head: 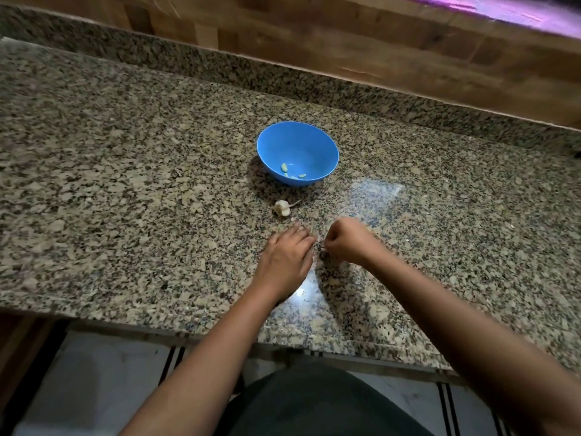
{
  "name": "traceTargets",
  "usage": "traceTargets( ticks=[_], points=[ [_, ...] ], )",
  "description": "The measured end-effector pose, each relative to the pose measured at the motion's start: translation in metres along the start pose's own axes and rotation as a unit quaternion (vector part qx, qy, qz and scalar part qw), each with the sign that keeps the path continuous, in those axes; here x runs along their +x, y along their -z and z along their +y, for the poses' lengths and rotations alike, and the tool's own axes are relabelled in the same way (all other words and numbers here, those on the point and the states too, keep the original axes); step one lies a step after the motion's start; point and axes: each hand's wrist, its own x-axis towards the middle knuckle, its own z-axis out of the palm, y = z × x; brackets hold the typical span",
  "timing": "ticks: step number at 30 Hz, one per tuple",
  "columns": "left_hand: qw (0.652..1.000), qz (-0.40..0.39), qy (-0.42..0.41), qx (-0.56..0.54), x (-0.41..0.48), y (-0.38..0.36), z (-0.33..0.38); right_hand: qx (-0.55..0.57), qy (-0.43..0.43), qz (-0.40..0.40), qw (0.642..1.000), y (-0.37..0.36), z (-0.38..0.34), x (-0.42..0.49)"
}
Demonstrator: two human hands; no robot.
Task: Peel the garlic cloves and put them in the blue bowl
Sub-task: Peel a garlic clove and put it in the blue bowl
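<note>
A blue bowl (317, 143) stands on the granite counter with a few peeled garlic cloves (284, 167) at its bottom. Just in front of it lies the rest of the garlic bulb (282, 208), still in its papery skin. My left hand (287, 256) lies flat on the counter with straight fingers, below the bulb; whatever is under it is hidden. My right hand (345, 239) is beside it, fingers curled, its fingertips pinching a pale scrap of garlic skin (316, 248) between the two hands. That spot is blurred.
The granite counter (125, 184) runs wide to both sides, with a raised granite ledge (345, 86) and a wooden wall behind. Its front edge (188, 333) is close to my body, with floor tiles below.
</note>
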Motion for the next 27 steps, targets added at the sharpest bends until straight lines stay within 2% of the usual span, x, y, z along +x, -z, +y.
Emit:
traceTargets(
  ticks=[4, 6, 14, 20, 23, 25, 27],
  points=[
    [1.000, 0.015, -0.004, -0.010, -0.001, -0.002, -0.002, 0.103, -0.013, 0.043, 0.994, -0.008, 0.014, -0.007],
    [1.000, 0.016, -0.002, -0.012, -0.001, -0.003, -0.002, 0.110, 0.004, 0.067, 0.992, -0.012, 0.019, -0.012],
    [1.000, 0.015, 0.001, -0.018, -0.001, -0.002, -0.002, -0.010, 0.139, 0.112, 0.984, -0.017, 0.023, -0.017],
    [1.000, 0.012, -0.002, -0.017, -0.002, -0.001, -0.003, -0.064, 0.176, 0.111, 0.976, -0.028, 0.021, -0.015],
    [1.000, 0.008, -0.001, -0.020, -0.001, -0.002, -0.003, 0.002, 0.113, 0.099, 0.989, -0.022, 0.020, -0.015],
    [1.000, 0.009, -0.001, -0.026, -0.001, -0.002, -0.004, 0.116, 0.035, 0.042, 0.992, -0.014, 0.018, -0.016],
    [1.000, 0.010, -0.001, -0.026, -0.001, -0.002, -0.004, 0.197, -0.013, -0.013, 0.980, -0.009, 0.017, -0.016]
  ],
)
